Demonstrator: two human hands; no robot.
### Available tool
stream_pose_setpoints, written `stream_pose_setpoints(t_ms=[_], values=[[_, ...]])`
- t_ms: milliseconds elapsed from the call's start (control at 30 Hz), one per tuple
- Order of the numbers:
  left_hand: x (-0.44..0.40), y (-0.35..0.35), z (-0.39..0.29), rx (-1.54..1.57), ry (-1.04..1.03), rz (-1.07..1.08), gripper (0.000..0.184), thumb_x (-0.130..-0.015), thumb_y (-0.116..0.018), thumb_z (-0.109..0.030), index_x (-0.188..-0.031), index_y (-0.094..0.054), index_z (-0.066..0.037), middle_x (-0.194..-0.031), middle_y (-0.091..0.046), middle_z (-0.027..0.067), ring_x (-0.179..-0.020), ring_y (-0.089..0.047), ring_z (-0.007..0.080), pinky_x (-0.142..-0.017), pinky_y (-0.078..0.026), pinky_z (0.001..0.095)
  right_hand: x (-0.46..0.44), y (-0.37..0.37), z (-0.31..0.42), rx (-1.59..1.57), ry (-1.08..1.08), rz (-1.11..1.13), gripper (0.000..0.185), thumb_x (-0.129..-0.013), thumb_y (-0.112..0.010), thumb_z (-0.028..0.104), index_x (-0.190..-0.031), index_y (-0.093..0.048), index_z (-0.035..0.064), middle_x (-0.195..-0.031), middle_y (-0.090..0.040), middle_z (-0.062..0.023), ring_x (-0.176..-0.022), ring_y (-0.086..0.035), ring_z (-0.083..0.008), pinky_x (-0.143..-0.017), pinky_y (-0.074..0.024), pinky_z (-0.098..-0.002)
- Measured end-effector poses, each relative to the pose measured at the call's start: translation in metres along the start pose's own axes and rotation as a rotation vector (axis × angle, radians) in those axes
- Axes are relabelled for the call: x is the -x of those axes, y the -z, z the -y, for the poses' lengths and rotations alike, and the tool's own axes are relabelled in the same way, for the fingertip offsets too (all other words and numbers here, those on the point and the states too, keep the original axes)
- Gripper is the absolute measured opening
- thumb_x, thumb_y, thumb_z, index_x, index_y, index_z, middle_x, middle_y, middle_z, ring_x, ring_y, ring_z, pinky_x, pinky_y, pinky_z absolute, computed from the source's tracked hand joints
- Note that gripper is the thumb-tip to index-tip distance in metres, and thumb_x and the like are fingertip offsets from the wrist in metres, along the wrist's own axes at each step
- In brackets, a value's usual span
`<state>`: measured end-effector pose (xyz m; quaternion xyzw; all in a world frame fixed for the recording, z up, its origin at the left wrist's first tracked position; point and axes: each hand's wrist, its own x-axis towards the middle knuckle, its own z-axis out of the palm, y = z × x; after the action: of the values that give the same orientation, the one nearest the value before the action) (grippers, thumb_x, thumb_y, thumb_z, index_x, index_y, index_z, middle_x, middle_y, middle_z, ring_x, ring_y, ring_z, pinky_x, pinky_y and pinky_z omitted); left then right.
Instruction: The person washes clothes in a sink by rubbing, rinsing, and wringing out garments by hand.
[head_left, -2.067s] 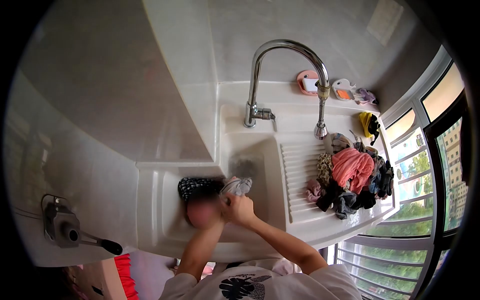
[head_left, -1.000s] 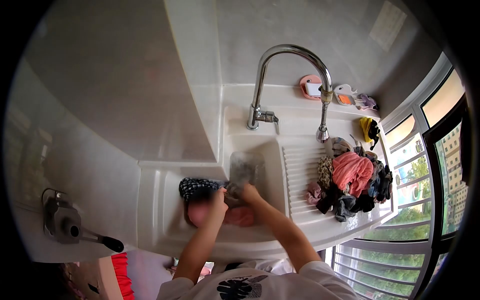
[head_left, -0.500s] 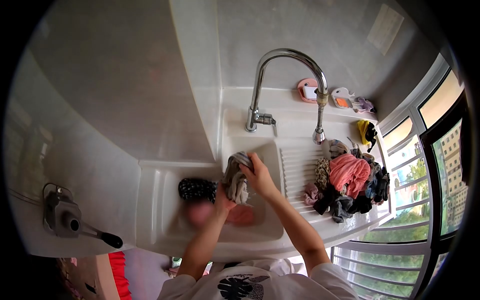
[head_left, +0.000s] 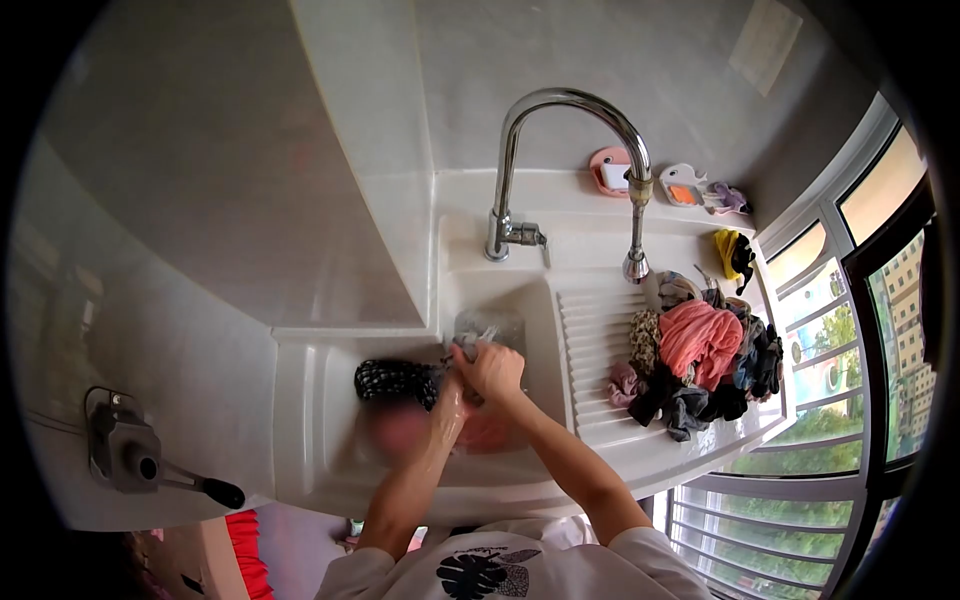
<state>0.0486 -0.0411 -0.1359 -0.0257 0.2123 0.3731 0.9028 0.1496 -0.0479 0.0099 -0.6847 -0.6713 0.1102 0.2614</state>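
Note:
Over the white sink basin (head_left: 545, 390), a wet grey cloth (head_left: 474, 338) is bunched between my two hands. My right hand (head_left: 494, 372) is closed round it from the right, knuckles up. Pressed against it from the lower left is my left hand (head_left: 453, 398), whose fingers are partly hidden. Only a top end of the cloth sticks out above the fists. To the left in the basin lies a black cloth with white marks (head_left: 393, 381). Pink cloth (head_left: 490, 432) shows below my hands, part of that area blurred.
A chrome faucet (head_left: 560, 98) arches behind the basin. Piled clothes (head_left: 700, 345) cover much of the ribbed washboard (head_left: 585, 350) on the right. Soap dishes (head_left: 683, 186) line the back ledge, with a yellow and black item (head_left: 733, 255) nearby. Windows are at right.
My hands have come together and lowered slightly, squeezing the grey cloth that hung loosely between them before. Bubbly water now shows in the basin behind them.

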Motion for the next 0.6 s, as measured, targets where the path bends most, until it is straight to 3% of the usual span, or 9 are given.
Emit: stream_pose_setpoints(t_ms=[100, 200, 267, 300, 367, 433, 500, 567, 600], values=[[0.003, 0.002, 0.000, -0.097, -0.105, -0.257, 0.040, -0.089, -0.047, -0.048, -0.099, -0.061, -0.011, -0.091, -0.064, 0.0057, -0.079, -0.062, 0.0227, -0.070, -0.052, 0.0369, 0.008, -0.005, 0.003, 0.052, -0.163, 0.055, 0.040, -0.078, -0.062, 0.047, -0.068, -0.058, 0.0086, -0.061, -0.061, -0.0142, -0.055, -0.062, -0.0332, -0.053, -0.0493, -0.0427], [0.004, 0.016, 0.001, -0.252, -0.123, -0.479, 0.040, -0.089, -0.048, -0.048, -0.100, -0.061, -0.011, -0.093, -0.064, 0.0059, -0.081, -0.062, 0.0224, -0.072, -0.052, 0.0371, 0.057, -0.010, 0.021, -0.023, 0.157, 0.147, 0.041, -0.083, -0.055, 0.047, -0.074, -0.061, 0.0071, -0.067, -0.063, -0.0146, -0.062, -0.063, -0.0362, -0.058, -0.0500, -0.0459], [0.003, 0.020, 0.003, -0.318, -0.127, -0.593, 0.040, -0.089, -0.049, -0.048, -0.101, -0.061, -0.011, -0.095, -0.065, 0.0060, -0.083, -0.063, 0.0223, -0.074, -0.052, 0.0373, 0.036, -0.026, -0.001, -0.028, -0.008, 0.168, 0.038, -0.084, -0.056, 0.043, -0.074, -0.061, 0.0067, -0.067, -0.062, -0.0145, -0.063, -0.062, -0.0362, -0.059, -0.0498, -0.0456], [0.009, 0.013, 0.003, -0.293, -0.120, -0.550, 0.040, -0.088, -0.050, -0.048, -0.102, -0.061, -0.011, -0.095, -0.065, 0.0061, -0.083, -0.063, 0.0222, -0.075, -0.052, 0.0373, 0.020, -0.038, -0.019, -0.028, -0.166, 0.175, 0.036, -0.084, -0.057, 0.040, -0.073, -0.061, 0.0063, -0.068, -0.062, -0.0144, -0.064, -0.062, -0.0362, -0.060, -0.0495, -0.0453], [0.040, -0.042, -0.001, -0.189, -0.072, -0.339, 0.047, -0.086, -0.056, -0.045, -0.118, -0.056, -0.010, -0.113, -0.062, 0.0063, -0.101, -0.059, 0.0208, -0.086, -0.049, 0.0378, -0.004, -0.061, -0.065, 0.107, -0.145, 0.043, 0.031, -0.085, -0.057, 0.036, -0.080, -0.061, 0.0056, -0.078, -0.062, -0.0180, -0.074, -0.060, -0.0369, -0.065, -0.0486, -0.0452], [0.042, -0.033, -0.008, -0.282, -0.211, -0.395, 0.038, -0.088, -0.056, -0.034, -0.116, -0.056, -0.008, -0.113, -0.060, 0.0068, -0.106, -0.055, 0.0211, -0.089, -0.045, 0.0360, -0.001, -0.107, -0.112, 0.069, -0.148, -0.036, 0.026, -0.086, -0.055, 0.032, -0.088, -0.060, 0.0059, -0.085, -0.061, -0.0196, -0.080, -0.058, -0.0367, -0.069, -0.0476, -0.0455], [0.047, -0.022, -0.013, -0.430, -0.136, -0.490, 0.038, -0.085, -0.058, -0.033, -0.115, -0.056, -0.010, -0.111, -0.061, 0.0057, -0.102, -0.057, 0.0206, -0.086, -0.047, 0.0360, 0.016, -0.123, -0.123, 0.036, -0.150, -0.122, 0.024, -0.087, -0.053, 0.028, -0.096, -0.058, 0.0062, -0.092, -0.060, -0.0211, -0.087, -0.057, -0.0366, -0.073, -0.0465, -0.0458], [0.046, 0.001, -0.009, -0.714, -0.052, -0.655, 0.036, -0.081, -0.062, -0.032, -0.112, -0.058, -0.015, -0.100, -0.061, 0.0040, -0.092, -0.059, 0.0194, -0.079, -0.048, 0.0341, 0.036, -0.130, -0.123, 0.114, -0.166, 0.124, 0.022, -0.088, -0.050, 0.018, -0.107, -0.052, 0.0067, -0.101, -0.057, -0.0216, -0.096, -0.054, -0.0375, -0.077, -0.0440, -0.0483], [0.044, 0.007, -0.008, -0.719, 0.057, -0.600, 0.035, -0.081, -0.063, -0.033, -0.111, -0.059, -0.015, -0.103, -0.060, 0.0038, -0.092, -0.058, 0.0191, -0.078, -0.046, 0.0342, 0.048, -0.122, -0.117, 0.114, -0.082, 0.330, 0.025, -0.088, -0.046, 0.013, -0.111, -0.050, 0.0061, -0.102, -0.058, -0.0194, -0.095, -0.054, -0.0379, -0.078, -0.0434, -0.0482]])
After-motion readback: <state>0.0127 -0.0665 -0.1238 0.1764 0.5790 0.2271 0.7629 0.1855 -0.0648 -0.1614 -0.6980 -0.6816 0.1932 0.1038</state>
